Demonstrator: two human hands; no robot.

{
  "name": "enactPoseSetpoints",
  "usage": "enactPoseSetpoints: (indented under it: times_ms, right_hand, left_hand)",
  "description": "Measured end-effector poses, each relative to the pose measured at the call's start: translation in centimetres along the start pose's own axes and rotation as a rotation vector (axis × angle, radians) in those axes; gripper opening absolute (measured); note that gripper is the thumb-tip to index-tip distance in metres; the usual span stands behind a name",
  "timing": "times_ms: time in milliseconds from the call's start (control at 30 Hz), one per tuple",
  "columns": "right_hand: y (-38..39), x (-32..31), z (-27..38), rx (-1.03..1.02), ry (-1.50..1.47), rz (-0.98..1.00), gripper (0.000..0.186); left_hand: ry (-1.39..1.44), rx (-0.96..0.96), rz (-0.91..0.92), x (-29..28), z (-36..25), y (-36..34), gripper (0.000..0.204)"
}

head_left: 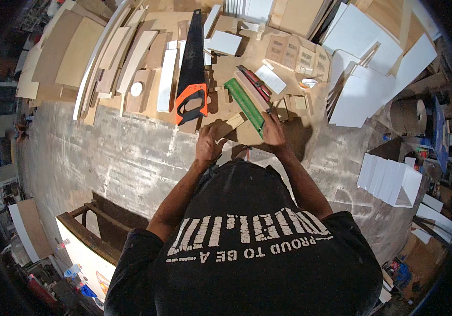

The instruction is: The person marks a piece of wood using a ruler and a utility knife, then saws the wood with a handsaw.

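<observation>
My left hand (210, 142) is at the table's near edge, its fingers closed on a thin pale wooden strip (235, 121). My right hand (274, 131) has its fingers bent beside the near end of a long green ruler-like tool (244, 104). A small dark tip shows at those fingers, but what they hold is hidden. Against the green tool lies a pinkish wooden bar (251, 90), with a red and black tool (256, 81) beyond it. Left of these, a handsaw (190, 68) with an orange and black handle lies flat, its blade pointing away.
Boards and wooden strips (136, 58) lie on the table's left. A white round piece (137, 88) rests on one. A wooden house-front panel (297, 55) and a paper sheet (271, 79) lie farther back. White panels (360, 89) lean at right; a white folded box (390, 180) stands lower right.
</observation>
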State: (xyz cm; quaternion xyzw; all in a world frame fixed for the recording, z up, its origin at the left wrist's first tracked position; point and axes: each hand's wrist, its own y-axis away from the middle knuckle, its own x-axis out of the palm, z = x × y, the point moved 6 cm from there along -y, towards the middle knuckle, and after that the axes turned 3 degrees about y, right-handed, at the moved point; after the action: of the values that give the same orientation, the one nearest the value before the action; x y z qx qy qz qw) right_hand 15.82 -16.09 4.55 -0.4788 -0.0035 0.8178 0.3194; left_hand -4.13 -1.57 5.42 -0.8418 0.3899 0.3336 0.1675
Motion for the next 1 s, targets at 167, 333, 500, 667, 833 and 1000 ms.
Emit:
enactPoseSetpoints:
  times_ms: [167,333,500,667,833,1000]
  right_hand:
    - [-5.1,2.4,1.6,0.016,0.096,0.359,0.05]
    - [-6.7,3.1,2.6,-0.095,0.199,0.405,0.05]
    - [-5.2,0.4,2.3,-0.017,0.073,0.08,0.04]
    - [-4.7,3.8,3.9,0.219,-0.159,0.311,0.032]
    - [-11.2,8.4,13.3,-0.163,-0.063,0.381,0.043]
    - [-14.0,14.1,13.4,0.347,-0.095,0.244,0.066]
  left_hand:
    - [-0.041,0.028,-0.052,0.2,0.6,0.3,0.063]
    - [0.028,0.022,-0.05,0.2,0.9,0.3,0.058]
    - [0.066,-0.042,-0.024,0.4,1.5,0.8,0.055]
    - [0.152,-0.157,-0.043,-0.2,2.0,2.8,0.053]
    - [0.223,-0.494,-0.013,-1.9,2.5,5.4,0.042]
    - [0.773,-0.828,-0.202,-5.1,3.7,9.6,0.03]
